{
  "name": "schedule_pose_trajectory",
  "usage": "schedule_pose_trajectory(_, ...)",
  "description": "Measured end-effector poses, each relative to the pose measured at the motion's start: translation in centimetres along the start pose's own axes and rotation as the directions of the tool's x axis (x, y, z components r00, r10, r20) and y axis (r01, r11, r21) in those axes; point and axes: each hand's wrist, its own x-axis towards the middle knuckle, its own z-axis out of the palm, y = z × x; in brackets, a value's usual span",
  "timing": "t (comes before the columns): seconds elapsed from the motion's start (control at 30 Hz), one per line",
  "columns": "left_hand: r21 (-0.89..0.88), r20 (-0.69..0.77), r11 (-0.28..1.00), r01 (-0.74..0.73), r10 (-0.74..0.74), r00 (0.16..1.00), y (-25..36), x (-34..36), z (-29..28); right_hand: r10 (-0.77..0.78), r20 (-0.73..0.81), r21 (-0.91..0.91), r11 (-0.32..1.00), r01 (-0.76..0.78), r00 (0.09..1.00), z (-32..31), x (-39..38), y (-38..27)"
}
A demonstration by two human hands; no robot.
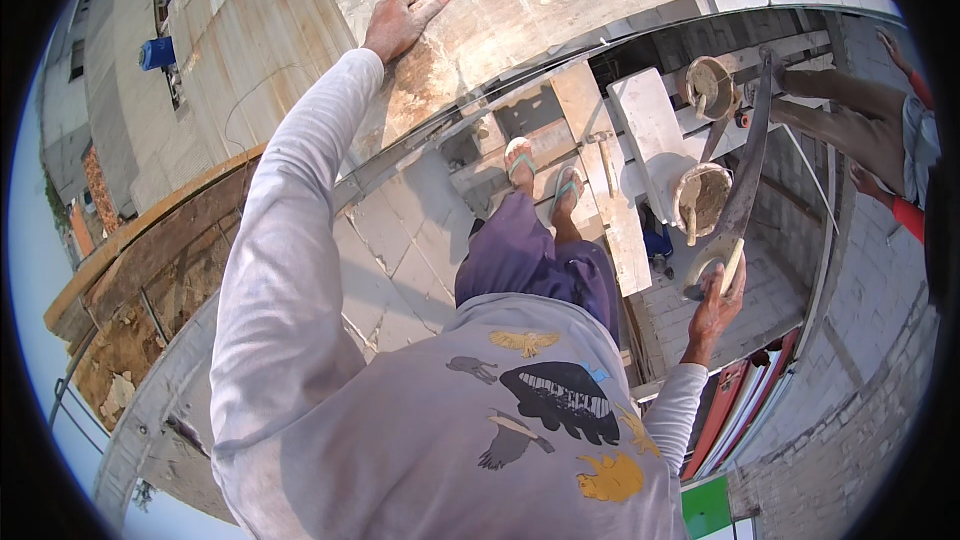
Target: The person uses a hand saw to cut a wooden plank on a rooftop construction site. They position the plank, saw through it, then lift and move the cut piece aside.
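Note:
My left hand (398,26) grips the edge of a stained plywood board (560,10), its thumb lying on the near face and the other fingers partly hidden. Down at my right side, my right hand (718,312) is closed round the pale handle of a handsaw (748,180). The long dark blade points away from me, past two round buckets. The nearer bucket (703,195) and the farther bucket (709,85) are both crusted with grey mortar, and each has a stick-like handle in it. A hammer (606,162) lies on a plank by my feet.
I stand in flip-flops on loose planks (590,120) with gaps between them. Another person's legs (850,110) and hands show at far right. A pale block wall (400,240) lies at left, a corrugated roof (230,50) beyond it. Red and white panels (745,405) stand lower right.

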Motion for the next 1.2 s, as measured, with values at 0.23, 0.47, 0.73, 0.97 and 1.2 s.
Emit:
schedule_pose_trajectory(0.23,0.045,0.065,0.994,0.1,-0.103,0.993,-1.4,1.1,0.3,-0.028,0.059,-0.055,0.998,0.031,0.998,-3.0,3.5,-5.4)
schedule_pose_trajectory(0.47,0.079,0.036,0.995,0.066,-0.069,0.997,0.4,0.7,0.0,-0.011,0.114,-0.063,0.998,0.018,0.993,-3.9,4.0,-5.0)
schedule_pose_trajectory(0.73,0.028,0.025,0.998,0.064,-0.064,0.998,0.0,0.6,0.2,-0.083,0.143,-0.141,0.985,0.104,0.986,-4.1,4.5,-3.5)
schedule_pose_trajectory(0.97,0.06,0.02,0.998,0.034,-0.035,0.999,0.5,0.4,0.2,-0.136,0.153,-0.138,0.978,0.158,0.979,-4.0,4.6,-3.5)
schedule_pose_trajectory(1.2,0.058,0.02,0.998,0.022,-0.023,1.0,0.5,0.4,0.1,-0.097,0.151,-0.085,0.99,0.111,0.984,-3.7,4.5,-3.7)
